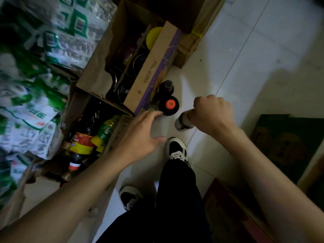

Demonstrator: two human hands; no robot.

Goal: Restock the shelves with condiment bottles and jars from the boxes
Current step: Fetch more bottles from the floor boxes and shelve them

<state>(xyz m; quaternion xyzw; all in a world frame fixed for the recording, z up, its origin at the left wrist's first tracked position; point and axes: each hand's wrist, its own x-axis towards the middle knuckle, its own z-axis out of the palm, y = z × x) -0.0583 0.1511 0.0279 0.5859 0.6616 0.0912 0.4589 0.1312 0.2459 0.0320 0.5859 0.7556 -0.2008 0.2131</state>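
A pale tiled floor (245, 50) fills the right side. Stacked green and white packs (35, 58) crowd the left edge. Beside them sits an open cardboard box (98, 67) with dividers inside and a purple-printed flap. A second box (77, 109) nearer the person holds a red-labelled dark bottle (82, 142) and a green and yellow bottle (105, 130), both lying at a slant.

The person stands over the floor in dark trousers and black and white shoes (177, 149).

Two bottles stand upright on the floor just beside the purple flap. One is an orange-capped bottle (170, 104); behind it is a dark-capped bottle (167, 86).

The left hand (140, 135) reaches toward them with its grip open and fingers spread. Its fingertips are right by the orange-capped bottle, though contact cannot be told.

The right hand (212, 113) is held above the floor, its grip closed around a small bottle (182, 122) whose pale end pokes out of the fist.
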